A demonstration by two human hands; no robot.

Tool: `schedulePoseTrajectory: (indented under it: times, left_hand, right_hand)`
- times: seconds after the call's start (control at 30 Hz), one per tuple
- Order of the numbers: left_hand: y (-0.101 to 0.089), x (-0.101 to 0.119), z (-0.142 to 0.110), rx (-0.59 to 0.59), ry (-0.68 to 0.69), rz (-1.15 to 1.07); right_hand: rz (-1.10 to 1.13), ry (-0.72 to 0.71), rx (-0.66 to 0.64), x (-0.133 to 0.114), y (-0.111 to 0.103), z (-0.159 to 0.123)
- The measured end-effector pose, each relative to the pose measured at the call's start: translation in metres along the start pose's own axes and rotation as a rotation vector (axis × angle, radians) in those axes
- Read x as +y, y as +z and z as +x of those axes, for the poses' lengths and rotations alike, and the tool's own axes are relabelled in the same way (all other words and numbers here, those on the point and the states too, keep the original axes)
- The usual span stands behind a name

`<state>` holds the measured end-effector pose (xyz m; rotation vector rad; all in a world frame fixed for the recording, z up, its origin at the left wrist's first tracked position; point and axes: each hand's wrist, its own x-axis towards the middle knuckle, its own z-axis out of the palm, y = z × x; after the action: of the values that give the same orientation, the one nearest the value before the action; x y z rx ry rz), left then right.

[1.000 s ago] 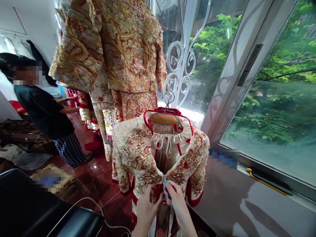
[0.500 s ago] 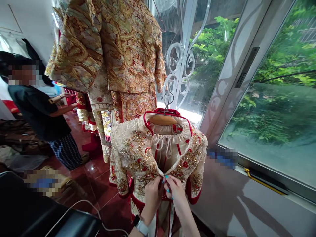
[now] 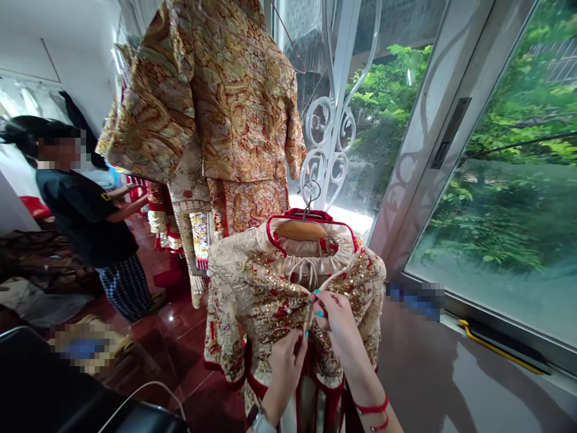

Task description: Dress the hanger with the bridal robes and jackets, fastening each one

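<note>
Cream fabric of the sequined jacket (image 3: 265,297) is pinched along its front opening by the left hand (image 3: 287,355) below and right hand (image 3: 337,316) above, best kept taut.

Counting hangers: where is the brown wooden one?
Just right of centre in the head view, the wooden hanger sits inside the neck of the red-trimmed cream sequined jacket.

The right hand (image 3: 336,313) has drawn its grip up the front of the beaded jacket (image 3: 270,300), so the edges now meet just below the white bow (image 3: 308,269) and the neckline gap is smaller. The left hand (image 3: 287,358) has dropped nearer and apart from it (they were side by side before). Red bands (image 3: 373,409) have come into view on the right wrist.
</note>
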<state>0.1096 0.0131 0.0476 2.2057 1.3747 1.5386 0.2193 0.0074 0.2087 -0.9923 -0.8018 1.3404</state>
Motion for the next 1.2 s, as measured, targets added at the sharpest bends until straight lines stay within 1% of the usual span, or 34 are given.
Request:
schedulePoseTrajectory:
  times: [0.13, 0.2, 0.27, 0.33, 0.4, 0.43, 0.47, 0.5, 0.57, 0.6, 0.67, 0.7, 0.73, 0.77, 0.83, 0.87, 0.9, 0.93, 1.0, 1.07, 1.1, 1.17, 1.2]
  left_hand:
    - [0.000, -0.001, -0.004, 0.019, 0.008, -0.021]
    - [0.002, -0.003, -0.009, 0.034, 0.006, -0.036]
    - [0.002, -0.005, -0.015, 0.025, -0.014, -0.049]
    - [-0.002, -0.004, -0.019, -0.021, -0.059, -0.065]
    - [-0.013, 0.002, -0.014, -0.062, -0.089, -0.088]
    - [-0.023, 0.009, -0.008, -0.046, -0.088, -0.098]
    - [-0.034, 0.017, 0.003, 0.004, -0.070, -0.099]
    - [-0.046, 0.025, 0.017, 0.082, -0.037, -0.082]
    - [-0.071, 0.044, 0.056, 0.268, 0.053, 0.018]
    - [-0.081, 0.051, 0.078, 0.318, 0.090, 0.110]
    - [-0.094, 0.058, 0.123, 0.341, 0.111, 0.288]
    - [-0.096, 0.058, 0.142, 0.344, 0.097, 0.353]
    - [-0.097, 0.055, 0.157, 0.342, 0.077, 0.391]
    - [-0.097, 0.050, 0.168, 0.339, 0.055, 0.406]
    - [-0.099, 0.038, 0.180, 0.310, 0.018, 0.387]
    - [-0.102, 0.034, 0.182, 0.283, 0.003, 0.362]
    - [-0.106, 0.032, 0.183, 0.254, -0.020, 0.326]
    - [-0.113, 0.033, 0.183, 0.225, -0.046, 0.274]
    - [-0.127, 0.043, 0.185, 0.191, -0.082, 0.129]
    - [-0.138, 0.060, 0.188, 0.163, -0.059, 0.017]
    - [-0.142, 0.068, 0.190, 0.138, -0.024, -0.013]
    - [-0.148, 0.076, 0.189, 0.058, 0.033, -0.045]
    - [-0.151, 0.074, 0.187, 0.004, 0.046, -0.069]
  right_hand:
    - [0.019, 0.001, 0.004, -0.004, 0.004, -0.001]
    - [0.005, 0.006, 0.009, 0.001, 0.004, -0.002]
    - [-0.031, 0.004, 0.013, 0.011, 0.000, -0.002]
    - [-0.085, 0.022, -0.039, 0.022, -0.008, -0.004]
    - [-0.150, 0.062, -0.117, 0.033, -0.018, -0.006]
    - [-0.189, 0.073, -0.143, 0.038, -0.024, -0.007]
    - [-0.231, 0.065, -0.152, 0.042, -0.029, -0.008]
    - [-0.272, 0.036, -0.146, 0.044, -0.033, -0.009]
    - [-0.363, -0.057, -0.121, 0.046, -0.036, -0.011]
    - [-0.420, -0.108, -0.105, 0.045, -0.036, -0.012]
    - [-0.563, -0.208, -0.019, 0.037, -0.031, -0.012]
    - [-0.640, -0.277, 0.065, 0.030, -0.028, -0.012]
    - [-0.711, -0.377, 0.179, 0.023, -0.026, -0.010]
    - [-0.776, -0.504, 0.314, 0.015, -0.024, -0.006]
    - [-0.910, -0.768, 0.561, -0.002, -0.026, 0.006]
    - [-0.979, -0.865, 0.645, -0.010, -0.030, 0.015]
    - [-1.047, -0.923, 0.684, -0.018, -0.037, 0.025]
    - [-1.105, -0.949, 0.667, -0.024, -0.047, 0.037]
    - [-1.133, -0.964, 0.528, -0.038, -0.070, 0.060]
    - [-1.068, -0.967, 0.362, -0.051, -0.092, 0.081]
    - [-1.026, -0.961, 0.310, -0.058, -0.101, 0.089]
    - [-0.937, -0.923, 0.289, -0.072, -0.112, 0.101]
    - [-0.895, -0.886, 0.281, -0.079, -0.114, 0.105]
